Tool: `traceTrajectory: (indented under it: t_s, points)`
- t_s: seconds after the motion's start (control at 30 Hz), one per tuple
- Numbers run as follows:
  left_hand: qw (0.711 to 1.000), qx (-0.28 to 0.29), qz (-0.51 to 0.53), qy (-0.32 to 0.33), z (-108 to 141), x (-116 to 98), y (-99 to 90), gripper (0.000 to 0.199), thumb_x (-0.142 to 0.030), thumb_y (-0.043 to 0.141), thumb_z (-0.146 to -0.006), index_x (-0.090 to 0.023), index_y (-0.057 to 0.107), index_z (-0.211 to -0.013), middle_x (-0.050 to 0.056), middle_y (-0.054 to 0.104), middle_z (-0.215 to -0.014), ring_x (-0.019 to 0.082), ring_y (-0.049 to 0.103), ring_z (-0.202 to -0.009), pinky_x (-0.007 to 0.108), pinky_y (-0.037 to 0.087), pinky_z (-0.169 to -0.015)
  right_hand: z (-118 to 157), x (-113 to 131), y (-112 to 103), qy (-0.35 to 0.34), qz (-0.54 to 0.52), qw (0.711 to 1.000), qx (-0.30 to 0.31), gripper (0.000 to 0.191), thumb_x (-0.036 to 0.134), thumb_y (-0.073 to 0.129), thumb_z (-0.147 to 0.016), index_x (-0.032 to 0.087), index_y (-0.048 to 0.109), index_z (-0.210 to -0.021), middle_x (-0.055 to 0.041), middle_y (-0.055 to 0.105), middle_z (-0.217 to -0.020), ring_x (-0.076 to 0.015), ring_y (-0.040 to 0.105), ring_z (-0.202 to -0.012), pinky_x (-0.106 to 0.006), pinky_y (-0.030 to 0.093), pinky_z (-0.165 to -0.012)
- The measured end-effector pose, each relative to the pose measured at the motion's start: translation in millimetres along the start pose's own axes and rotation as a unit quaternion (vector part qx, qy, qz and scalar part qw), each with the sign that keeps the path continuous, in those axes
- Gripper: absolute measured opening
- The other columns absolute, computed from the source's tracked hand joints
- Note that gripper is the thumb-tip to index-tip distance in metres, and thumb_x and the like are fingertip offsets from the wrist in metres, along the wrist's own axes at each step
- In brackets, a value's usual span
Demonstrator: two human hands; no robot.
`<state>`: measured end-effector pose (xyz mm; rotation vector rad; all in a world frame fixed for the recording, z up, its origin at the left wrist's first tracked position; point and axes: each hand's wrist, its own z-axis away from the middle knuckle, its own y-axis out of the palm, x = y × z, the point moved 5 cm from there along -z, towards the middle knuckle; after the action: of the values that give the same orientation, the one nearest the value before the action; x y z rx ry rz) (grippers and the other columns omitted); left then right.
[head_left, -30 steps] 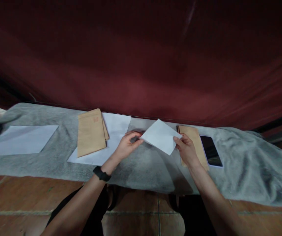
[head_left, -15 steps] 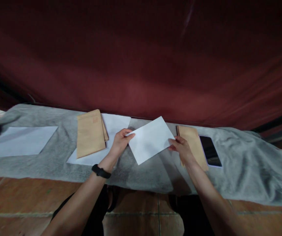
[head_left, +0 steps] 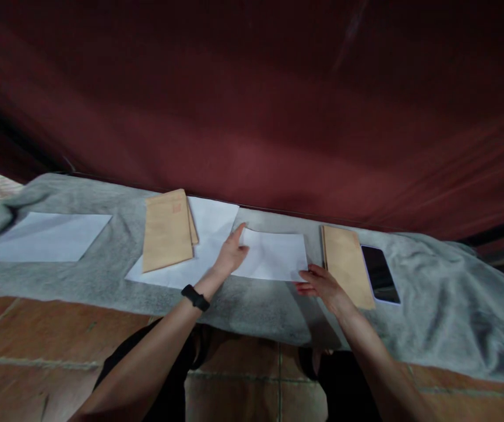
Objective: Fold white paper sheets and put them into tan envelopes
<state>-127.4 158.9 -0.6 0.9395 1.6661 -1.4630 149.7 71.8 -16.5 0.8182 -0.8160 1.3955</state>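
A white sheet of paper point(head_left: 273, 256), half the size of the other sheets, lies low over the cloth in front of me. At its left edge is my left hand point(head_left: 232, 253), index finger stretched past the upper corner, thumb apart from it on the paper. Its other fingers are hidden. My right hand point(head_left: 321, 286) pinches the lower right corner, thumb on top and fingers beneath. Brown envelopes point(head_left: 168, 234) are stacked left of my left hand, on a larger white sheet point(head_left: 212, 220). Another brown envelope stack point(head_left: 346, 264) lies right of my right hand.
A phone point(head_left: 380, 274) with a dark screen lies beside the right stack. Far left is another white sheet point(head_left: 47, 237). Everything rests on a grey cloth point(head_left: 261, 310), rumpled at right. A dark red fabric wall point(head_left: 252, 117) rises behind; a tiled floor point(head_left: 36, 334) is in front.
The small sheet has gone from tilted and raised to nearly level and lower. My left index finger has stretched out from its pinch; my right hand keeps its corner, slightly lower.
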Motion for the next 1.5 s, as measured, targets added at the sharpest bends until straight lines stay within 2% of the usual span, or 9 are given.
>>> traceTrajectory:
  t_s: [0.13, 0.27, 0.53, 0.7, 0.8, 0.93, 1.03, 1.2, 1.5]
  points:
    - [0.981, 0.013, -0.181, 0.072, 17.1, -16.7, 9.5, 0.066, -0.004, 0.054, -0.081, -0.017, 0.05, -0.146, 0.015, 0.053, -0.144, 0.029, 0.055, -0.131, 0.045, 0.043, -0.115, -1.5, -0.8, -6.7, -0.001, 0.198, 0.98, -0.023, 0.015, 0.033, 0.059, -0.09, 0.025, 0.054, -0.079, 0.0025, 0.068, -0.062, -0.0155, 0.067, -0.055, -0.023, 0.052, -0.054]
    - [0.944, 0.016, -0.303, 0.13, 37.1, -32.5, 22.9, 0.051, -0.008, 0.046, -0.093, -0.019, 0.054, -0.142, 0.015, 0.038, -0.162, 0.033, 0.037, -0.148, 0.053, 0.031, -0.123, 1.3, 9.7, -9.8, -0.077, 0.404, 0.91, -0.044, 0.024, 0.032, 0.051, -0.097, 0.024, 0.053, -0.074, 0.0025, 0.065, -0.06, -0.0137, 0.064, -0.056, -0.021, 0.043, -0.054]
    - [0.867, 0.198, -0.31, 0.335, 83.8, -41.2, 70.5, 0.057, -0.053, 0.042, -0.104, -0.025, 0.04, -0.154, 0.008, 0.034, -0.166, 0.024, 0.025, -0.155, 0.047, 0.015, -0.128, 10.9, 17.9, -6.6, -0.127, 0.576, 0.804, -0.077, 0.024, 0.037, 0.053, -0.098, 0.025, 0.067, -0.084, -0.0048, 0.074, -0.072, -0.022, 0.071, -0.07, -0.029, 0.042, -0.062]
    - [0.85, 0.208, -0.329, 0.354, 91.1, -37.9, 75.2, 0.061, -0.053, 0.041, -0.104, -0.024, 0.036, -0.157, 0.009, 0.03, -0.167, 0.023, 0.022, -0.156, 0.045, 0.012, -0.128, 22.1, 32.4, -14.6, -0.134, 0.617, 0.766, -0.123, 0.025, 0.043, 0.054, -0.098, 0.025, 0.069, -0.089, -0.0074, 0.075, -0.079, -0.0244, 0.072, -0.075, -0.031, 0.045, -0.066]
    - [0.844, 0.213, -0.327, 0.367, 91.0, -39.5, 75.7, 0.06, -0.052, 0.04, -0.104, -0.024, 0.035, -0.157, 0.007, 0.031, -0.167, 0.021, 0.022, -0.156, 0.044, 0.011, -0.128, 22.1, 45.6, -8.3, -0.205, 0.555, 0.788, -0.168, 0.033, 0.046, 0.046, -0.101, 0.023, 0.069, -0.103, -0.0099, 0.076, -0.089, -0.0248, 0.072, -0.082, -0.034, 0.05, -0.075]
    - [0.842, 0.21, -0.317, 0.382, 91.0, -43.0, 76.7, 0.059, -0.048, 0.045, -0.103, -0.02, 0.039, -0.154, 0.01, 0.04, -0.162, 0.022, 0.03, -0.153, 0.044, 0.014, -0.127, 2.9, 40.3, 29.1, -0.35, 0.414, 0.837, -0.075, 0.051, 0.048, 0.033, -0.103, 0.017, 0.061, -0.133, -0.0162, 0.064, -0.137, -0.027, 0.059, -0.129, -0.044, 0.046, -0.108]
    - [0.84, 0.204, -0.32, 0.386, 92.0, -43.4, 77.9, 0.054, -0.046, 0.049, -0.102, -0.013, 0.05, -0.145, 0.015, 0.052, -0.153, 0.025, 0.04, -0.148, 0.046, 0.018, -0.127, -18.3, 22.3, 50.0, -0.365, 0.391, 0.844, -0.04, 0.055, 0.045, 0.027, -0.106, 0.019, 0.052, -0.146, -0.0123, 0.05, -0.154, -0.0226, 0.042, -0.146, -0.046, 0.035, -0.121]
    - [0.843, 0.191, -0.326, 0.384, 96.4, -41.4, 78.4, 0.053, -0.043, 0.049, -0.101, -0.008, 0.051, -0.141, 0.018, 0.06, -0.143, 0.028, 0.044, -0.145, 0.047, 0.018, -0.128, -31.8, 3.6, 57.3, -0.38, 0.493, 0.781, -0.053, 0.056, 0.04, 0.021, -0.108, 0.016, 0.044, -0.153, -0.0124, 0.038, -0.163, -0.0228, 0.029, -0.153, -0.052, 0.024, -0.125]
    - [0.901, 0.126, -0.339, 0.241, 76.8, -24.8, 58.2, 0.057, -0.037, 0.031, -0.104, -0.014, 0.035, -0.156, 0.014, 0.038, -0.163, 0.023, 0.026, -0.155, 0.045, 0.016, -0.129, -31.3, 0.9, 60.4, -0.37, 0.593, 0.703, -0.131, 0.055, 0.034, 0.028, -0.107, 0.013, 0.039, -0.156, -0.0167, 0.032, -0.165, -0.0294, 0.027, -0.153, -0.054, 0.026, -0.122]
